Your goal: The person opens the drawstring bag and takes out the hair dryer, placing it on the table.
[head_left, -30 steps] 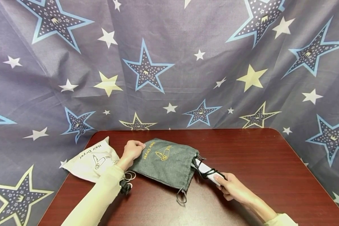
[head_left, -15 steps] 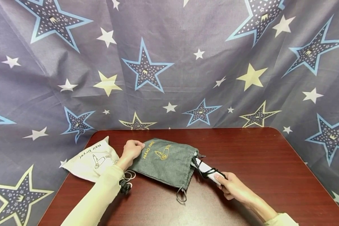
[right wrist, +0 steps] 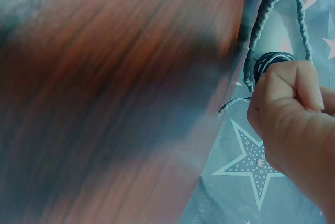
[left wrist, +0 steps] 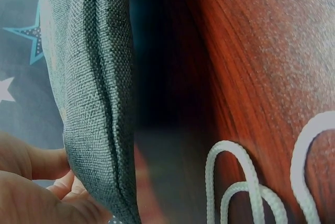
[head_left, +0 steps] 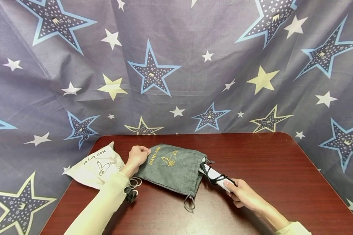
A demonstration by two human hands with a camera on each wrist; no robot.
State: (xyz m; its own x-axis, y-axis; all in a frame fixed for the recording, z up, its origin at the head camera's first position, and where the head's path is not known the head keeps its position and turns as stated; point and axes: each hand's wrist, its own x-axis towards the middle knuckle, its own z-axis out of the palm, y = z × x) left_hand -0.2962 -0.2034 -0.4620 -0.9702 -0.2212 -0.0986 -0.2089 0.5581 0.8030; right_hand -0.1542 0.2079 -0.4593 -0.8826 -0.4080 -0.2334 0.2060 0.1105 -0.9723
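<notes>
A grey drawstring bag [head_left: 176,174] printed "Hair Dryer" in yellow lies across the middle of the table. My left hand [head_left: 137,155] pinches its closed left end; in the left wrist view the thumb and fingertips meet at the lower corner of the bag [left wrist: 99,77]. Out of the bag's mouth sticks the white handle of a hair dryer [head_left: 213,174], wound with black cord. My right hand [head_left: 240,194] grips the handle's outer end. The dryer's other end is hidden inside the bag. In the right wrist view the coiled cord [right wrist: 269,59] shows just beyond my right hand [right wrist: 288,98].
Left of my left forearm lies a white "Hair Dryer" bag [head_left: 91,169], its pale drawstring [head_left: 137,182] looped beside my wrist. A grey drawstring [head_left: 189,204] hangs from the grey bag's near corner. Behind the red-brown table [head_left: 270,156] hangs a star-patterned cloth [head_left: 223,65].
</notes>
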